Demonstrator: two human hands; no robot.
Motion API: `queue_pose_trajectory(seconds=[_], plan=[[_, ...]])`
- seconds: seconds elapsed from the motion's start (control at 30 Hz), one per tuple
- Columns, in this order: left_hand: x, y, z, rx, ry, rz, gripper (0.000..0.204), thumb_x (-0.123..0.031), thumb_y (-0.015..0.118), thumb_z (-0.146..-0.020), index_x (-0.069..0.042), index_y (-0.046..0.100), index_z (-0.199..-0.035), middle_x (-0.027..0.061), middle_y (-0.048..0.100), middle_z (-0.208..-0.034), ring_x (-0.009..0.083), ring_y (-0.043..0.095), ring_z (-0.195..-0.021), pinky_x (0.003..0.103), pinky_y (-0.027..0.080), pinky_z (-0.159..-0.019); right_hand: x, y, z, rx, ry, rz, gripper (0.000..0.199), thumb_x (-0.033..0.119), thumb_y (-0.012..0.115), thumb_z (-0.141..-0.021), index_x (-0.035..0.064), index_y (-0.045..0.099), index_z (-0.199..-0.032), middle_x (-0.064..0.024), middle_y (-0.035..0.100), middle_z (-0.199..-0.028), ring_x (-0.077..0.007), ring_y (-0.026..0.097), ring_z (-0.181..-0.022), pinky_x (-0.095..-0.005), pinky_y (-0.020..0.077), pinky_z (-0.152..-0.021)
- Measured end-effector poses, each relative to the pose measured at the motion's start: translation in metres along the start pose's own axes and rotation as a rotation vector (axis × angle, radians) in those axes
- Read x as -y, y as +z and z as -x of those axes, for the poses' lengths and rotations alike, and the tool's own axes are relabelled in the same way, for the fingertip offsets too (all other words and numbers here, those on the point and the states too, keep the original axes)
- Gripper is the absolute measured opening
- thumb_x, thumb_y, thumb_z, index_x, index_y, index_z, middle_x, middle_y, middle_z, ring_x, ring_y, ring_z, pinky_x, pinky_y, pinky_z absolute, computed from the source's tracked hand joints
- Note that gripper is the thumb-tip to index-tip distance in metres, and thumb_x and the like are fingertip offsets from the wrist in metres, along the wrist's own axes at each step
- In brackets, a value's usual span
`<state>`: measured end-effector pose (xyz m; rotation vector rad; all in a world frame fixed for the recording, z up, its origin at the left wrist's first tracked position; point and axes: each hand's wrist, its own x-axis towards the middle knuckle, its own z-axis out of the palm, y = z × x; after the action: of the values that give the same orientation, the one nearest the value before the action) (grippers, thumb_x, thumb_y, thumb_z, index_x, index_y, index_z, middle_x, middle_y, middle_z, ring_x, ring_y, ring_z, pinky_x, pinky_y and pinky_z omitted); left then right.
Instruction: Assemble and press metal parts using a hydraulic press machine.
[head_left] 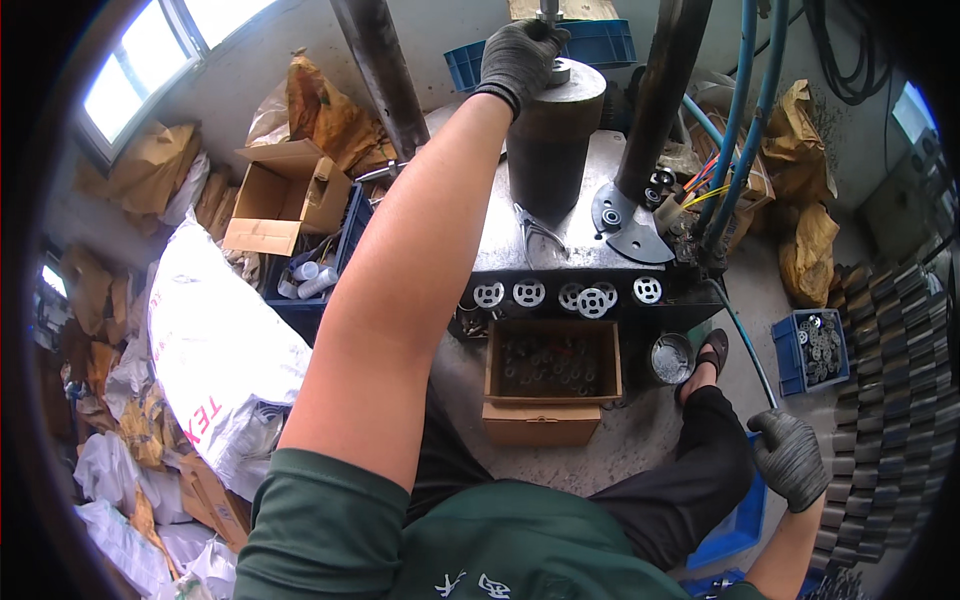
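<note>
My left hand [520,62], in a grey glove, reaches far forward over a thick dark steel cylinder [548,150] that stands on the machine's metal bed. Its fingers are curled beside an upright metal shaft [549,10]; what they hold is hidden. A small metal ring [560,72] sits on the cylinder's top, just under the palm. Low on the right, my right hand [788,460], also gloved, is closed around the end of a long thin lever [745,345] slanting down from the machine. Pliers [538,235] lie on the bed before the cylinder.
Several slotted metal discs [529,292] line the bed's front edge. Below stands a cardboard box [541,425] of small parts, beside a metal can [671,358]. Dark posts [660,100] flank the cylinder. A white sack [225,350] is at left, stacked metal parts [890,400] at right.
</note>
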<state>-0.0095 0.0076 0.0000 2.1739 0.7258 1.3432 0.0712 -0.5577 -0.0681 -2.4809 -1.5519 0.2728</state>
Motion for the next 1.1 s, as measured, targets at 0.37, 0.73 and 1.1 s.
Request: queue_pose_trajectory(seconds=[0.37, 0.73, 1.1], plan=[[0.009, -0.005, -0.002, 0.035, 0.012, 0.015, 0.033, -0.039, 0.075, -0.087, -0.01, 0.078, -0.103, 0.0114, 0.077, -0.094, 0.0243, 0.073, -0.088, 0.036, 0.055, -0.087, 0.023, -0.02, -0.014, -0.076, 0.035, -0.046, 0.038, 0.001, 0.06, -0.078, 0.0026, 0.071, -0.115, -0.0216, 0.069, -0.102, -0.0388, 0.068, -0.09, -0.0431, 0.0554, -0.081], [0.018, -0.013, -0.002, -0.097, 0.652, -0.533, 0.052, -0.038, 0.079, -0.076, -0.013, 0.062, -0.117, 0.0133, 0.067, -0.093, 0.0288, 0.069, -0.085, 0.039, 0.059, -0.074, 0.009, -0.019, -0.011, 0.001, -0.001, 0.018, 0.023, -0.001, 0.061, -0.078, 0.0004, 0.072, -0.098, -0.0207, 0.069, -0.091, -0.04, 0.068, -0.087, -0.044, 0.0547, -0.08], [0.0, -0.011, 0.002, 0.137, -0.18, 0.446, 0.036, -0.036, 0.063, -0.099, -0.005, 0.066, -0.119, 0.0037, 0.066, -0.088, 0.0136, 0.063, -0.073, 0.028, 0.057, -0.065, 0.019, -0.023, -0.016, -0.157, 0.007, -0.1, 0.038, 0.001, 0.061, -0.079, 0.0017, 0.07, -0.116, -0.0222, 0.07, -0.099, -0.0405, 0.068, -0.094, -0.0429, 0.0554, -0.084]])
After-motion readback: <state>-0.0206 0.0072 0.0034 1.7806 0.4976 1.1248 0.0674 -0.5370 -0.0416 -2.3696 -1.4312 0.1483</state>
